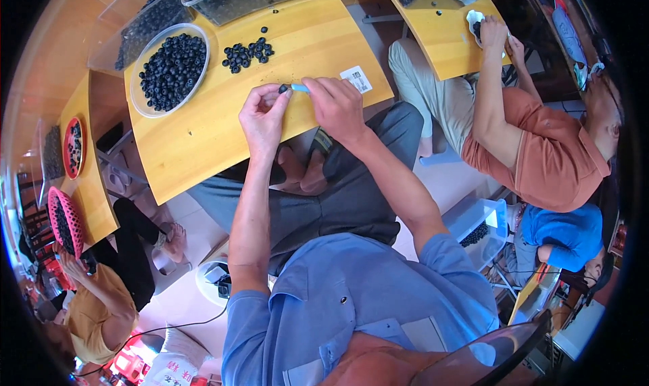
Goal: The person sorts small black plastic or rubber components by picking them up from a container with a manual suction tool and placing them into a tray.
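Over the near edge of the wooden table, my left hand (266, 119) pinches a small dark round piece (283, 88) between thumb and fingertips. It looks like a blueberry or a small black part; its kind is too small to be sure of. Closed around a slim light-blue tool (299, 88), my right hand (334, 107) brings the tool's tip up against that piece. A loose cluster of similar pieces (247, 53) lies on the table beyond my hands. To the left stands a round clear tub (137, 92) full of them.
Clear plastic bins (260, 2) of dark pieces stand at the table's far edge. A white label (356, 79) is on the right. Co-workers sit nearby: one in a rust shirt (541, 149), one in yellow (101, 322), one in blue (564, 230). A lidless bin (483, 234) stands right of me.
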The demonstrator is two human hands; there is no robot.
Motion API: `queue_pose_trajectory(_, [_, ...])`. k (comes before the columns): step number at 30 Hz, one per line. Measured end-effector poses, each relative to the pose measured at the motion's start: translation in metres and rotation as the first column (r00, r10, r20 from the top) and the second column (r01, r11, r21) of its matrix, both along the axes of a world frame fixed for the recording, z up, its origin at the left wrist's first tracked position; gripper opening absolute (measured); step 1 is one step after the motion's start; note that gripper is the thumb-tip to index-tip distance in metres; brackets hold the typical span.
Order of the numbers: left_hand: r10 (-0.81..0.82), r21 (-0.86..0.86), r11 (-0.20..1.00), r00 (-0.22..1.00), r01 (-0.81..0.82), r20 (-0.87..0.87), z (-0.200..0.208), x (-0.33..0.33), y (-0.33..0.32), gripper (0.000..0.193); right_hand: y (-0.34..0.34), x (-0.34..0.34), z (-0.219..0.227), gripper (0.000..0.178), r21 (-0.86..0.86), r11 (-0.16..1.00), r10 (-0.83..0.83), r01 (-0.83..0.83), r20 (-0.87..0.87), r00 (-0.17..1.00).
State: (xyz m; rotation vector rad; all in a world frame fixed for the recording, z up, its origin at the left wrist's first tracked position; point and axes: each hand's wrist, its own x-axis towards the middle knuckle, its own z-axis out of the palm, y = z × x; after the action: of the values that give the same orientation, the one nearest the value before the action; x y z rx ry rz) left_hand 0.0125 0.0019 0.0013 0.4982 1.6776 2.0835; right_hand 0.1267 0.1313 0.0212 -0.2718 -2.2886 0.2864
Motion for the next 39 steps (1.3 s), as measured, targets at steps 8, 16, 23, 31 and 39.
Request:
queue_pose_trajectory(8, [0.010,-0.022,1.000,0.998,-0.012,-0.070,-0.003,-0.002,-0.002,0.019,-0.003,0.000,0.004,0.024,0.001,1.000,0.022,-0.022,-0.004,1.000])
queue_pose_trajectory(16, [-0.012,0.043,0.999,0.999,0.014,-0.041,-0.003,-0.004,-0.003,0.020,-0.001,-0.003,0.000,0.023,-0.031,0.999,0.013,-0.013,0.012,1.000])
queue_pose_trajectory(23, [0.113,0.015,0.994,0.989,-0.112,-0.099,-0.001,-0.007,-0.012,0.021,0.006,-0.007,-0.009,0.023,-0.063,0.998,-0.025,0.028,0.049,0.998])
queue_pose_trajectory(31, [0.341,-0.168,0.857,0.781,-0.487,-0.524,0.046,-0.112,-0.072,0.023,0.013,-0.001,-0.013,0.024,-0.048,0.997,-0.057,0.060,0.060,0.997])
queue_pose_trajectory(39, [-0.209,-0.430,0.861,0.581,-0.272,-0.787,0.057,-0.112,-0.023,0.029,0.017,-0.003,-0.014,0.024,-0.086,0.995,-0.052,0.055,0.037,0.998])
